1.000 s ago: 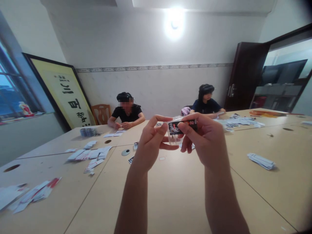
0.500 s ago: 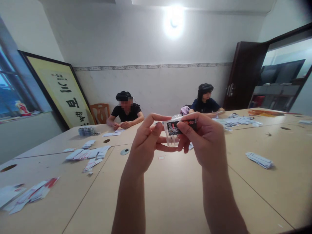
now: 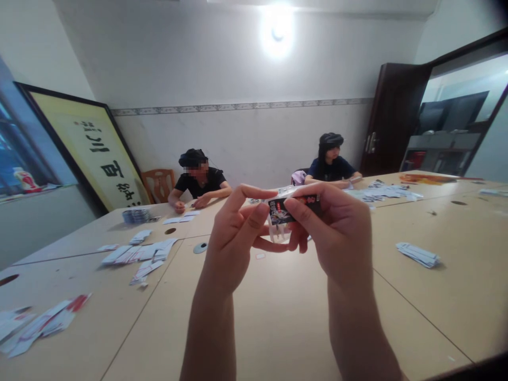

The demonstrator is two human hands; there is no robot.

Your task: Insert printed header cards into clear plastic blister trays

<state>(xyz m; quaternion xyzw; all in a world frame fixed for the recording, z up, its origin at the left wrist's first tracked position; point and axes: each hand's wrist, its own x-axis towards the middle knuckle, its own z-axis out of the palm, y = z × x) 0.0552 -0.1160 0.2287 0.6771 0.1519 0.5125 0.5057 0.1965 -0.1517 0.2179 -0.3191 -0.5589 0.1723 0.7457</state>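
Observation:
Held up over the table between both hands is a small clear plastic case [image 3: 279, 233] with a black printed card [image 3: 281, 210] against its upper front. My left hand [image 3: 238, 233] grips the case's left side, the index finger along the top and other fingers beneath. My right hand [image 3: 333, 227] pinches the card and the case's right side, its thumb lying across the card. Whether the card is inside or in front of the case I cannot tell.
White paper slips [image 3: 138, 253] lie at the left, more [image 3: 47, 323] at the near left, a bundle [image 3: 418, 255] at the right and a pile [image 3: 387, 191] farther back. Two people [image 3: 200, 180] [image 3: 332, 161] sit across the table [image 3: 278, 317].
The view has shifted slightly, so the room's contents sit a little farther left. My left thumb has moved slightly toward the card. Both hands keep their hold.

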